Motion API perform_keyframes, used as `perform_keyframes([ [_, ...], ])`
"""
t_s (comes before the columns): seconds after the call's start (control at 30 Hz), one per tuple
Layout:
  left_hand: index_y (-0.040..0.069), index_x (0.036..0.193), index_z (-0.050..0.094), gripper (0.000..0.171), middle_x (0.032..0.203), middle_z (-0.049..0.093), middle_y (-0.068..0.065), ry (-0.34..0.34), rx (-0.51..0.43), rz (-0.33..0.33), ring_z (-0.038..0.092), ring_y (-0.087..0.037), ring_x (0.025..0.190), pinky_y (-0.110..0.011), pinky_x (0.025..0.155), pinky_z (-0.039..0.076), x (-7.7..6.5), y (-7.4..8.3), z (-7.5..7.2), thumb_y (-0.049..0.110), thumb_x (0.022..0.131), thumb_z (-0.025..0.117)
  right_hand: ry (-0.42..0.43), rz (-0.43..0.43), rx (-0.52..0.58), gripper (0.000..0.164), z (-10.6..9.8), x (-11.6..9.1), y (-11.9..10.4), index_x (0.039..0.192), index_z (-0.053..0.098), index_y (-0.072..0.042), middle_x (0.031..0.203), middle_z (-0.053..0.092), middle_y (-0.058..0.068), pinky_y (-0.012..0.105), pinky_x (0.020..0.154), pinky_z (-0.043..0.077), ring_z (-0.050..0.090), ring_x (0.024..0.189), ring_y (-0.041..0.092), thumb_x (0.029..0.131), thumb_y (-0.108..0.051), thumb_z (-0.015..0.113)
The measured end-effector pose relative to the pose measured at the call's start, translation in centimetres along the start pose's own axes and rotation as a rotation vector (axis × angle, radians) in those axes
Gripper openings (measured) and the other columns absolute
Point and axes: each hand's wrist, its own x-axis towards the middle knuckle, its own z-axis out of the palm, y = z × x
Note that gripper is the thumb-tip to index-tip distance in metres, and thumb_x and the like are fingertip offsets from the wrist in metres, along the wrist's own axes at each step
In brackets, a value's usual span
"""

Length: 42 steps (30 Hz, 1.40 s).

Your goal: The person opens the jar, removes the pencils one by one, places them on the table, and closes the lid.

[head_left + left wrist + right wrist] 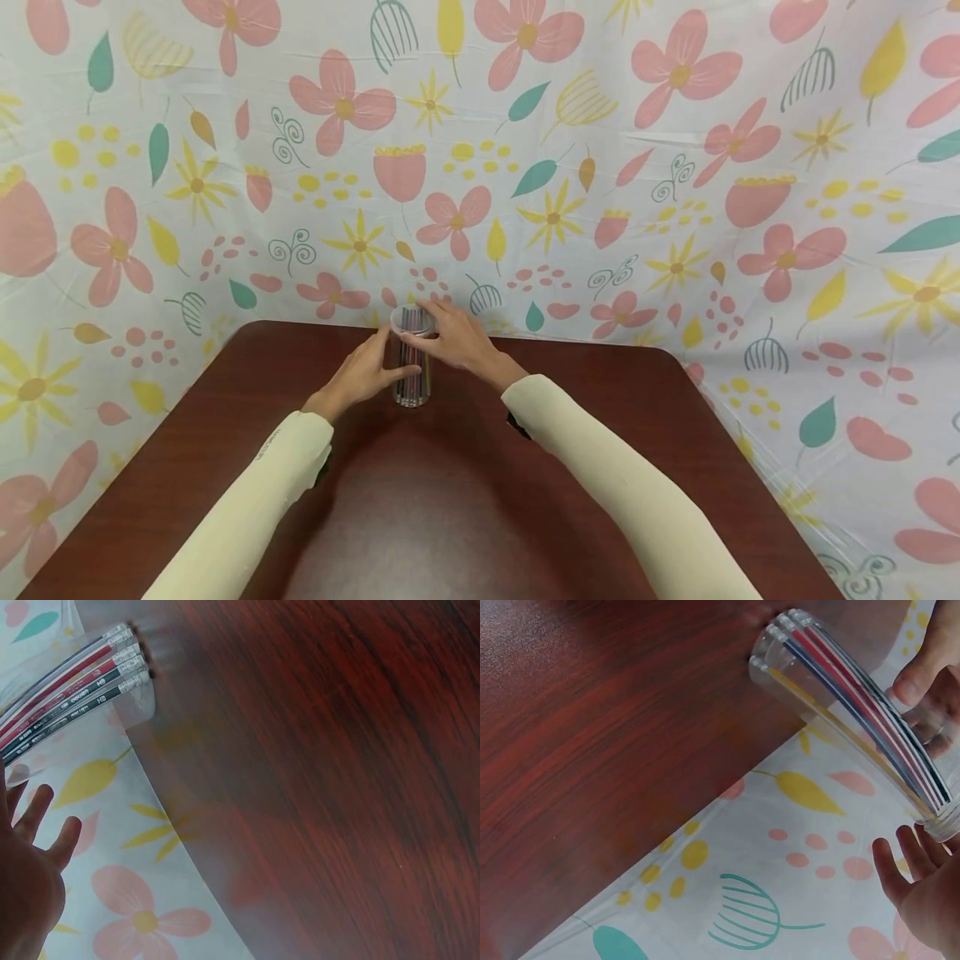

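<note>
A clear cylindrical jar (411,392) of pencils stands upright on the table near its back edge. Inside are several pencils (82,694) in dark, red and blue, plus a yellow one, their ferrule ends at the base. My left hand (356,372) holds the jar from the left, thumb across its front and fingers by the upper side. From the right, my right hand (459,335) grips around the round clear top (943,823), thumb in front and fingertips at the far rim. The wrist views show the jar slanted, with some fingertips hidden behind it.
The dark red-brown wooden table (585,433) has rounded back corners. A white cloth (525,125) printed with pink, yellow and green flowers and leaves hangs close behind the jar and along both sides. Cream sleeves (247,500) cover both forearms.
</note>
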Motion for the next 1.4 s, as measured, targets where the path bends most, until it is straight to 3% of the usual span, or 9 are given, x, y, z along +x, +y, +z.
perform_keyframes([
  [0.23,0.023,0.168,0.012,0.104,0.167,0.032,-0.014,-0.018,0.0,-0.02,0.036,-0.037,0.15,-0.062,0.114,0.038,0.2,0.2,0.0,0.053,0.092,0.077,0.022,0.002,0.029,0.081,0.1,-0.1,0.2,0.16,0.043,-0.02,0.157,0.049,0.012,0.047,0.099,0.054,0.055,0.136,0.028,0.096,-0.066,0.062],
  [0.37,0.021,0.167,0.013,0.103,0.167,0.032,-0.013,-0.021,-0.006,-0.031,0.035,-0.037,0.15,-0.062,0.115,0.037,0.2,0.3,0.2,0.05,0.092,0.078,0.095,0.047,0.058,0.088,0.5,-0.4,0.1,0.156,0.046,-0.019,0.149,0.055,0.009,0.045,0.092,0.056,0.06,0.125,0.025,0.089,-0.072,0.066],
  [0.53,0.02,0.167,0.014,0.102,0.166,0.034,-0.013,-0.016,-0.004,-0.019,0.037,-0.036,0.15,-0.06,0.115,0.038,0.3,0.4,0.1,0.048,0.093,0.078,0.197,0.059,0.04,0.084,1.0,-0.6,0.0,0.144,0.057,-0.013,0.137,0.06,0.005,0.039,0.088,0.057,0.062,0.114,0.022,0.085,-0.072,0.072],
  [0.73,0.021,0.167,0.013,0.103,0.167,0.032,-0.013,-0.025,0.004,-0.02,0.037,-0.037,0.15,-0.06,0.115,0.039,0.5,0.4,0.1,0.05,0.093,0.077,0.236,0.042,0.031,0.08,1.0,-0.7,-0.2,0.141,0.06,-0.01,0.132,0.063,0.006,0.037,0.084,0.057,0.064,0.108,0.021,0.086,-0.067,0.074],
  [0.9,0.02,0.167,0.012,0.104,0.166,0.033,-0.013,-0.033,0.004,-0.016,0.037,-0.036,0.15,-0.06,0.115,0.039,0.5,0.4,0.0,0.053,0.092,0.076,0.201,0.019,0.035,0.079,0.9,-0.7,-0.1,0.147,0.057,-0.012,0.148,0.056,0.012,0.042,0.091,0.058,0.061,0.123,0.026,0.089,-0.062,0.074],
  [1.03,0.018,0.167,0.012,0.104,0.167,0.031,-0.015,-0.044,0.005,-0.013,0.036,-0.038,0.15,-0.061,0.115,0.038,0.3,0.3,-0.2,0.053,0.093,0.075,0.119,0.02,0.07,0.079,0.8,-0.8,-0.1,0.155,0.049,-0.014,0.162,0.042,0.013,0.047,0.104,0.052,0.049,0.142,0.031,0.094,-0.056,0.072],
  [1.17,0.017,0.167,0.013,0.104,0.167,0.031,-0.016,-0.048,0.002,-0.023,0.035,-0.039,0.15,-0.062,0.115,0.038,0.0,0.3,-0.3,0.052,0.092,0.076,0.054,0.03,0.131,0.078,0.8,-0.9,-0.2,0.16,0.042,-0.014,0.165,0.035,0.015,0.051,0.112,0.045,0.041,0.148,0.035,0.097,-0.052,0.07],
  [1.3,0.017,0.167,0.013,0.104,0.166,0.033,-0.015,-0.05,0.0,-0.023,0.035,-0.038,0.151,-0.062,0.115,0.037,-0.1,0.4,-0.4,0.053,0.092,0.076,0.061,0.054,0.14,0.082,0.9,-1.1,-0.5,0.16,0.041,-0.015,0.167,0.033,0.012,0.054,0.115,0.041,0.035,0.152,0.034,0.095,-0.057,0.07],
  [1.4,0.018,0.166,0.015,0.102,0.165,0.035,-0.014,-0.05,-0.004,-0.02,0.036,-0.037,0.15,-0.062,0.114,0.038,-0.2,0.4,-0.4,0.053,0.092,0.076,0.101,0.066,0.11,0.089,1.0,-1.2,-0.6,0.159,0.043,-0.015,0.165,0.038,0.01,0.052,0.111,0.045,0.04,0.149,0.03,0.091,-0.065,0.07],
])
